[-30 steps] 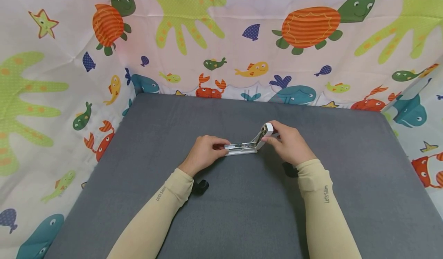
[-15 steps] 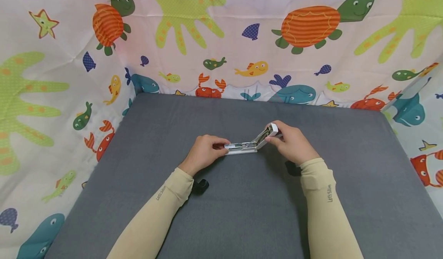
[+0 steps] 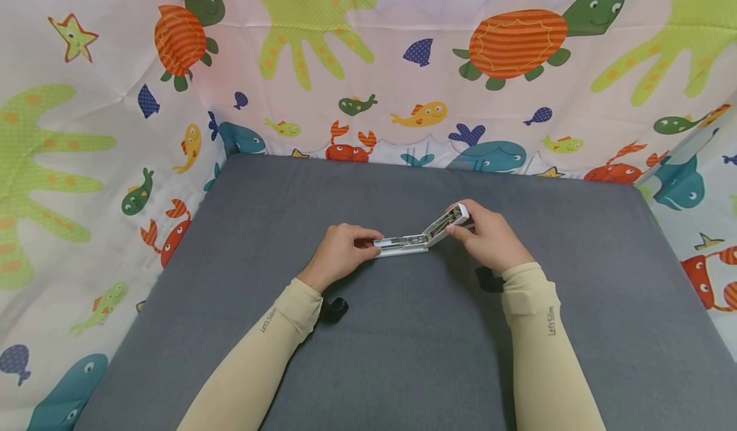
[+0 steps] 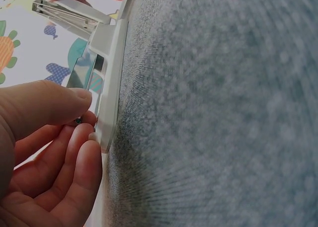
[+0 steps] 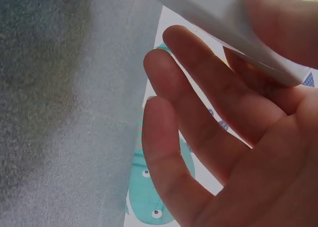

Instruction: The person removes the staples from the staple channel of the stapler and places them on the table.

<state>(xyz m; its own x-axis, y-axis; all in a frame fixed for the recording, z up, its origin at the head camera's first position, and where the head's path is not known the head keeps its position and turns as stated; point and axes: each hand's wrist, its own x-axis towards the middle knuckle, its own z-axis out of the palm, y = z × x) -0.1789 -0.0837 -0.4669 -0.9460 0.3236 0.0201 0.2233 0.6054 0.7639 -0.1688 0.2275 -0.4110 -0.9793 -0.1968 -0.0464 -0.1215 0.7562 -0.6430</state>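
Note:
A white stapler [image 3: 403,249] lies on the grey surface with its top arm swung up and back to the right, the metal inside showing. At the front end of its base, my left hand [image 3: 338,255] pinches with thumb and fingers; the left wrist view shows the thumb [image 4: 64,102] by the metal staple rail [image 4: 84,70]. My right hand [image 3: 489,236] holds the raised top arm [image 3: 448,224] between thumb and index finger. In the right wrist view the other fingers [image 5: 198,113] spread loosely below the white arm [image 5: 223,23].
Grey cloth [image 3: 391,354] covers the work surface. A curtain [image 3: 322,47] printed with sea animals rises behind it and along both sides. Black wrist camera mounts [image 3: 334,311] stick out under both sleeves.
My right hand has moved slightly right, tilting the stapler's top arm further back and lower. The left hand and the stapler's base stay in place.

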